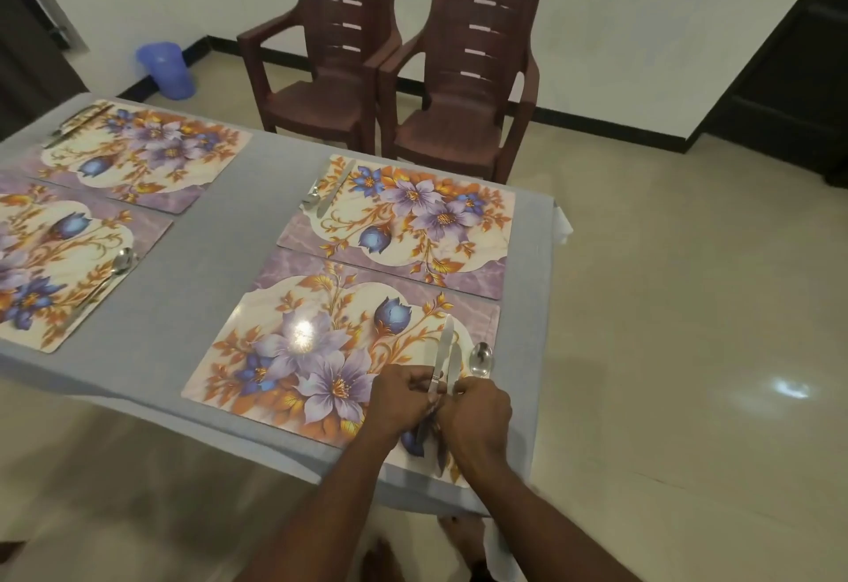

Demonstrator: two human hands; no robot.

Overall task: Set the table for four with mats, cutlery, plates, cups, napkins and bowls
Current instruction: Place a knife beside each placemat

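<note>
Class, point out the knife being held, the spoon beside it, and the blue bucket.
Knife (446, 342), head view, on its blade.
Spoon (481, 357), head view, on its bowl.
Blue bucket (166, 71), head view, on its side wall.

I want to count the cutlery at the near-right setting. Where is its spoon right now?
In the head view, the spoon lies on the near-right mat, at its right edge, just right of the knife and beyond the right hand.

Head view — steep, near, above table
</note>
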